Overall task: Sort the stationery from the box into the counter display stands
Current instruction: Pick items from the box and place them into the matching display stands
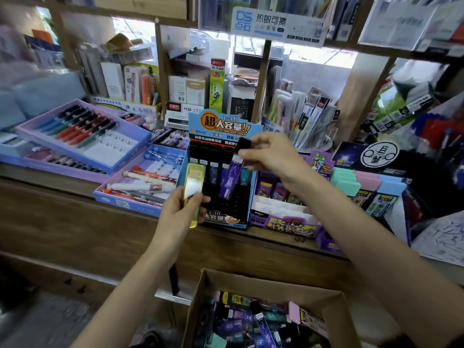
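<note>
Pinching the black cap of a purple lead case point(232, 178) with the right fingers point(247, 153), lower end against the black slots of the blue display stand point(221, 126) — tilted, not upright. Gripping a yellow-green lead case point(193, 184) in the left fingers point(193, 199), over the stand's left edge. Below, an open cardboard box point(266, 281) heaped with more cases — stand on the wooden bench point(75, 217).

A stationery shop: pen trays point(82, 136) and boxed refills crowd the counter point(75, 222), with stocked shelves point(276, 43) above it.
</note>
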A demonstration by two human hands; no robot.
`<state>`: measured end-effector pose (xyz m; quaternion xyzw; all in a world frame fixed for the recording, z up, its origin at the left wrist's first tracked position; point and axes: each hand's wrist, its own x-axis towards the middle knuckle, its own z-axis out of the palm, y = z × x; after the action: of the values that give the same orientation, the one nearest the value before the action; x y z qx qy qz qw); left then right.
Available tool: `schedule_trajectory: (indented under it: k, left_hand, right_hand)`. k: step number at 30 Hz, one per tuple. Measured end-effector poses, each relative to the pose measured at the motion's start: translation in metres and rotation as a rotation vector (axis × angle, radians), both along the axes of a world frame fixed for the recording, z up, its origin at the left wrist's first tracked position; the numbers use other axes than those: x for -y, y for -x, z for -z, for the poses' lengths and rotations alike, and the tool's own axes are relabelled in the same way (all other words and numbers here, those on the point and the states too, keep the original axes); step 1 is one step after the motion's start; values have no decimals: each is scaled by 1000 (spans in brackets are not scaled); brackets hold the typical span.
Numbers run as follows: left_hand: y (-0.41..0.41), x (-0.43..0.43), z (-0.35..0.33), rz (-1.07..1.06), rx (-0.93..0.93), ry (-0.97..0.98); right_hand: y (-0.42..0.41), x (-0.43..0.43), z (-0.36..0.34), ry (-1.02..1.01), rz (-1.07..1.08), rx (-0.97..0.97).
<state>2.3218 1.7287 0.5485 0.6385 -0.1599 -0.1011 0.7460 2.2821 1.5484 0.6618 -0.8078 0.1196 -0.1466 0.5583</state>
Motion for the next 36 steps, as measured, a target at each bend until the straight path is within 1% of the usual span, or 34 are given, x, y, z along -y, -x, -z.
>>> schedule_trajectory:
  k: [2, 6, 9, 11, 15, 19, 22, 25, 28, 32, 34, 35, 36]
  left_hand:
    - [-6, -4, 6, 1, -6, -64]
    - [-9, -13, 14, 57, 12, -127]
    - [-9, -16, 15, 81, 11, -112]
    - [-9, -17, 14, 31, -8, -88]
    - [-10, -21, 12, -26, 66, -85]
    - [-9, -23, 12, -29, 21, -5]
    - [-8, -23, 11, -21, 29, -18]
    - [-9, -21, 13, 19, 50, -29]
    - [-10, -18, 12, 41, 68, -30]
    - [-11, -13, 9, 63, 97, -41]
    - [-11, -10, 5, 94, 123, -50]
    - [-11, -8, 3, 114, 139, -56]
    - [-11, -5, 0, 136, 158, -60]
  right_hand:
    - [-10, 12, -10, 144, 54, 16]
    - [-31, 20, -7, 469, 100, -40]
    - [-46, 20, 5, 655, 84, -55]
    - [-53, 19, 13, 746, 66, -74]
    - [-60, 17, 23, 795, 76, -62]
    - [-63, 20, 28, 658, 82, -79]
    - [-64, 20, 37, 636, 94, -121]
    - [-63, 18, 46, 715, 105, -83]
    - [-61, 16, 52, 845, 84, -27]
    - [-56, 12, 40, 1004, 61, -76]
    - [-48, 9, 30, 1039, 64, -86]
    - [-42, 7, 24, 1028, 67, -53]
    - [-33, 3, 19, 972, 59, -4]
